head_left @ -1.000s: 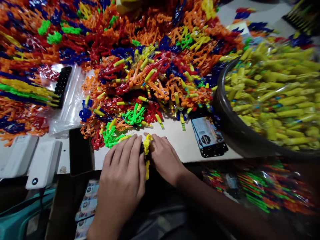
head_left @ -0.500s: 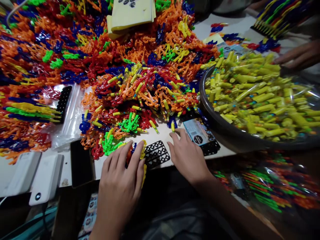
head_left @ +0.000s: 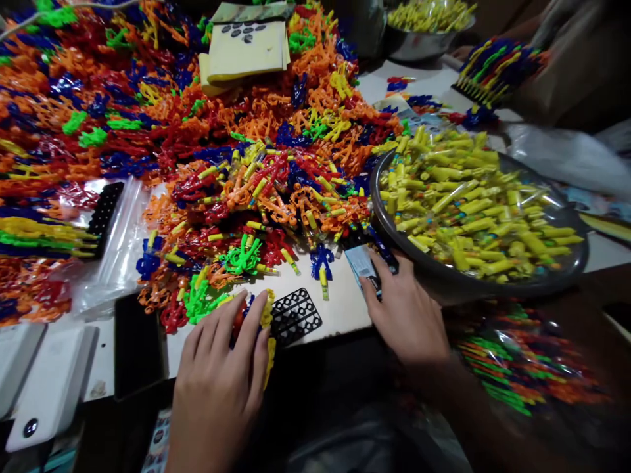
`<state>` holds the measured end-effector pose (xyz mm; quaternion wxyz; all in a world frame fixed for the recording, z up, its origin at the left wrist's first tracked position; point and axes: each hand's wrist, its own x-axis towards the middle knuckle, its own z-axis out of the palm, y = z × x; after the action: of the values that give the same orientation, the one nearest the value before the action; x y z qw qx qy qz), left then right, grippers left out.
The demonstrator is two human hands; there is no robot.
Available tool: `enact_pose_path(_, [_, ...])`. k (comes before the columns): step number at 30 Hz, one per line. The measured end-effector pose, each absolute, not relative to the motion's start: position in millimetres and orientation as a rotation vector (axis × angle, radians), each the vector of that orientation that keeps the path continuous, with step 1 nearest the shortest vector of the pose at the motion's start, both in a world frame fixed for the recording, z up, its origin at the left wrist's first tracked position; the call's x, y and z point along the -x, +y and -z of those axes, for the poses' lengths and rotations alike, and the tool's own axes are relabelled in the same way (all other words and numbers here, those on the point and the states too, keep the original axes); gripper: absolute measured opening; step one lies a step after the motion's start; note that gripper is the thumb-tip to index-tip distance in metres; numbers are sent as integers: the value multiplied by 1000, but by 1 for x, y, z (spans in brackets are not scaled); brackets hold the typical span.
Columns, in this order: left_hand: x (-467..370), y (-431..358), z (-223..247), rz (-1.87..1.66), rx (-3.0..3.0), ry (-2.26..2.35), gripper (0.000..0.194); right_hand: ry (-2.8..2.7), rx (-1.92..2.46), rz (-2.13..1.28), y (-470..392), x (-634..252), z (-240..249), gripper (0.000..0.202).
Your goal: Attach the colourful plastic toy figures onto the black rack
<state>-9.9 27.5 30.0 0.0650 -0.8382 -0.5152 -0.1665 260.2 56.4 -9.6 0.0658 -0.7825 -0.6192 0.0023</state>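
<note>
My left hand (head_left: 221, 368) lies over a bunch of coloured figures at the table's front edge, its fingers curled round them; yellow parts (head_left: 269, 338) show past the fingertips. Beside it, a black perforated rack (head_left: 298, 315) sticks out to the right. My right hand (head_left: 407, 309) rests with fingers apart on a printed card (head_left: 362, 266) and dark pieces next to the basin. Between the hands, a blue figure with a yellow tube (head_left: 323, 279) lies on the white table top.
A large basin (head_left: 473, 289) of yellow tubes stands at right. Heaped figures (head_left: 187, 131) cover the left and back. A dark phone (head_left: 140, 345), white devices (head_left: 59, 381) and clear bags (head_left: 116, 249) are at left. Another person's sleeve (head_left: 566, 59) is at upper right.
My right hand has moved right, from the blue figure to the printed card. The blue figure now lies nearer the front edge. The view has shifted; my left hand keeps its hold.
</note>
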Motion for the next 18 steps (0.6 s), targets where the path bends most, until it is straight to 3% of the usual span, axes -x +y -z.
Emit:
enact_pose_path(6, [12,29,-27,538,2530,-1517,44,-1795,2248,102,62,-259,18,43])
enact_pose_path(15, [9,26,-32,522,2533,-1587,42,-1429,1660,-340,27,-228,38,17])
enact_pose_path(18, [9,26,-33,492,2544,-1605,43,-1292,1606,-475,28,-218,41,21])
